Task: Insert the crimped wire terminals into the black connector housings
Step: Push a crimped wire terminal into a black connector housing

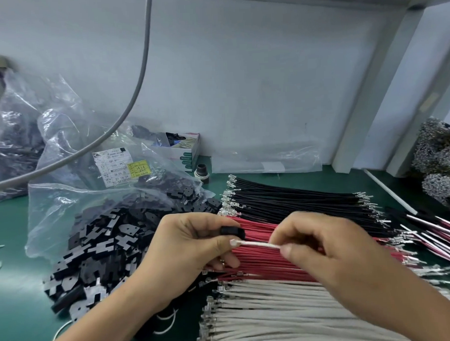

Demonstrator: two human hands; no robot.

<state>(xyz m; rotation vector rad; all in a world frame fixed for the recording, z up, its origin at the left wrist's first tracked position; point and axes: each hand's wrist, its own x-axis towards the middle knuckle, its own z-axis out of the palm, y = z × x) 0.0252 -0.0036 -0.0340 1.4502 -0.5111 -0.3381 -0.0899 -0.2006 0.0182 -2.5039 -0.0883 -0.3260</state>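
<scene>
My left hand pinches a small black connector housing between thumb and fingers. My right hand pinches a white wire whose left end meets the housing beside my left thumb. Both hands hover above rows of crimped wires on the green mat: black wires at the back, red wires in the middle, white wires nearest me. A heap of black connector housings spills from a clear plastic bag to the left.
A grey cable hangs across the left. More bagged parts lie at the far left, a small open box at the back, finished red-white-black harnesses to the right, and grey fuzzy bundles at the far right.
</scene>
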